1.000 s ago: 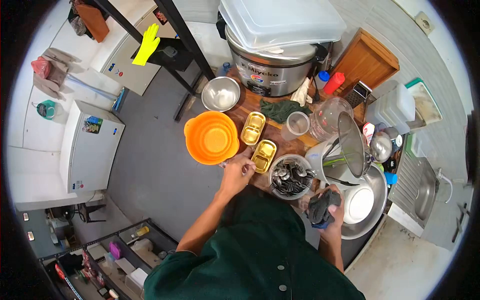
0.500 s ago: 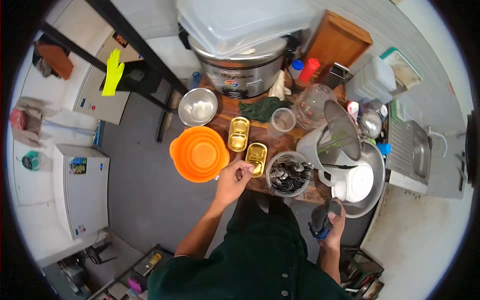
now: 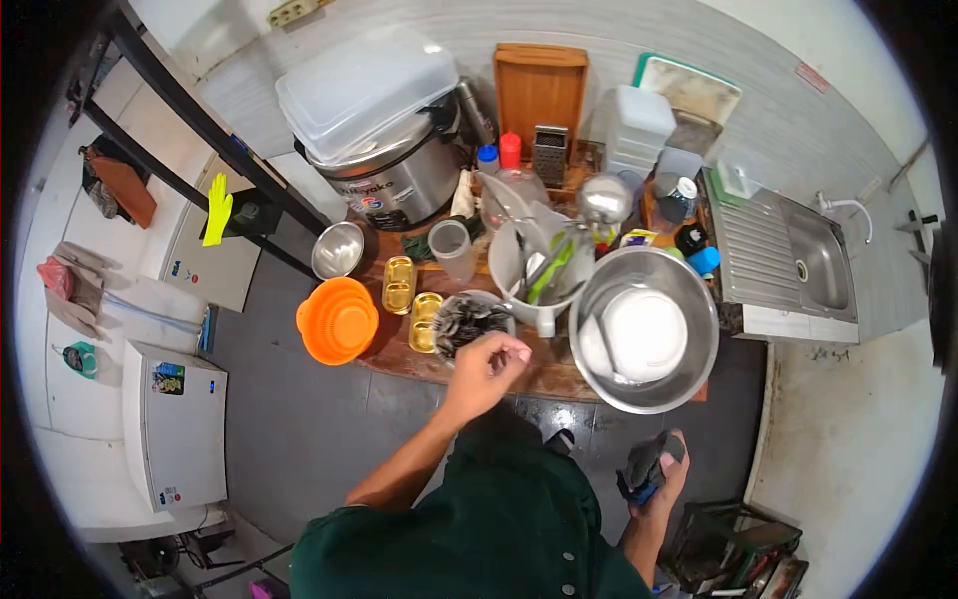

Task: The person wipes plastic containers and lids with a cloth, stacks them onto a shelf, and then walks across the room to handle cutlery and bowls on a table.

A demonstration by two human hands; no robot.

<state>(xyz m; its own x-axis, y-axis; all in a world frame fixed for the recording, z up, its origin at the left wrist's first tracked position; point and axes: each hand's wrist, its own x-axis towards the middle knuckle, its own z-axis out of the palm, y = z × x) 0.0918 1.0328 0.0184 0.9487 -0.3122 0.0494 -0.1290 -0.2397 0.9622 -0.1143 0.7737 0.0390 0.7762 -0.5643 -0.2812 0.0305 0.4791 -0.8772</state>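
Note:
My left hand is over the near edge of the tub of cutlery, its fingers curled and thumb drawn in. I see nothing in its grasp. Forks and spoons fill the tub, partly hidden by the hand. To its left lie two gold divided trays, one nearer the tub. In my right hand, held low in front of the table, is a bunched dark grey cloth with a bit of blue below it. Right of the tub are a white pitcher of utensils and a large steel basin.
An orange colander and a small steel bowl stand at the table's left. Behind are a clear plastic cup, a rice cooker and a box grater. A white container lies in the basin. A sink is at the right.
The view has swung to the right. My left hand has gone from beside the gold trays to over the cutlery tub. My right hand still holds the grey cloth low.

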